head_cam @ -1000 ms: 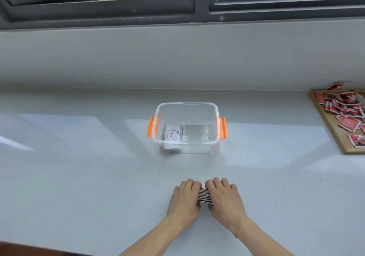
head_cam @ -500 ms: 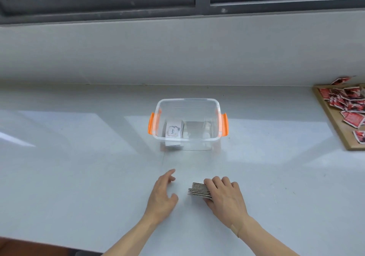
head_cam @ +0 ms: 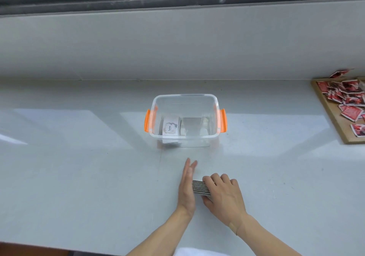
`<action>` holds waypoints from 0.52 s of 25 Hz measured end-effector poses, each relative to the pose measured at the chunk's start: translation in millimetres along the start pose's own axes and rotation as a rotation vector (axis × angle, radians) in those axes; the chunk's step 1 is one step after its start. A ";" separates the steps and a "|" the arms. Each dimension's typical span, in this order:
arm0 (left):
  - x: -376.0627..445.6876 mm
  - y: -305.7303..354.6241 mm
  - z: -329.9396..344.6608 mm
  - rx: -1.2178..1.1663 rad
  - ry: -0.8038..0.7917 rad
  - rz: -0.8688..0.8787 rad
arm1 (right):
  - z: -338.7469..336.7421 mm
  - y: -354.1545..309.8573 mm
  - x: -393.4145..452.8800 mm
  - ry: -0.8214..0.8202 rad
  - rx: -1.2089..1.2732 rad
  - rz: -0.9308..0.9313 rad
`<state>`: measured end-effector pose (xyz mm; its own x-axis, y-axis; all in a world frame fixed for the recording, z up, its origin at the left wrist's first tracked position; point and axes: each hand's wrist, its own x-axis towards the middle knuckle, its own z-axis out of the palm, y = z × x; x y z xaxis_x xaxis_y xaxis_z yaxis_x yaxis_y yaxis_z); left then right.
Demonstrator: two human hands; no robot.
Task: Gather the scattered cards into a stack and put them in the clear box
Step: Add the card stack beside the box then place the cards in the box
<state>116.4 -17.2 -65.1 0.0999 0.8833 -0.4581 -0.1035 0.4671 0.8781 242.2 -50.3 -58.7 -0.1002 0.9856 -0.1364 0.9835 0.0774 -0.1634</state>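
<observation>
Bench (head_cam: 79,176) first, one smooth, glossy pale slab running under the window. Next, one wooden tray (head_cam: 333,121) at your far right, strewn with red packets (head_cam: 349,113), too jumbled to count. Centre stage, one clear box (head_cam: 185,137), rectangular, rounded corners, two orange clips; cards lie inside, one printed "love". Nearer you, one stack of cards (head_cam: 199,187) with striped edges sits on the bench between your two hands. Your left hand (head_cam: 186,188) is flat, fingers straight, pressed edge-on against the stack's left side. Your right hand (head_cam: 223,194) is cupped over it, fingers curled on top.
</observation>
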 end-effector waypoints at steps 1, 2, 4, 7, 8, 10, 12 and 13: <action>-0.5 0.6 4.9 0.010 -0.053 -0.032 | 0.3 0.3 0.1 0.001 0.000 0.001; 0.3 2.9 3.8 0.009 -0.092 -0.042 | 0.6 0.8 0.1 0.002 -0.003 -0.002; 6.8 12.5 -11.5 -0.018 -0.084 -0.033 | 1.4 1.7 0.3 -0.001 -0.008 -0.006; 18.5 20.5 -26.1 -0.111 0.074 -0.023 | 2.3 1.5 0.7 -0.008 -0.006 0.003; 18.3 19.8 -19.4 -0.132 0.104 -0.026 | 2.2 1.0 0.7 -0.012 -0.005 0.005; 13.1 11.4 7.4 -0.133 0.128 -0.027 | 2.1 0.6 0.3 -0.012 -0.010 0.006; 9.0 6.7 31.2 -0.132 0.191 -0.051 | 1.1 1.0 0.3 -0.002 -0.008 -0.002; 8.7 6.5 37.2 -0.154 0.219 -0.055 | 1.0 1.9 0.1 -0.001 -0.009 -0.005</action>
<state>153.4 -8.0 -58.3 -0.1051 0.8362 -0.5382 -0.2553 0.5004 0.8273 243.9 -50.2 -60.1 -0.1057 0.9850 -0.1363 0.9843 0.0841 -0.1552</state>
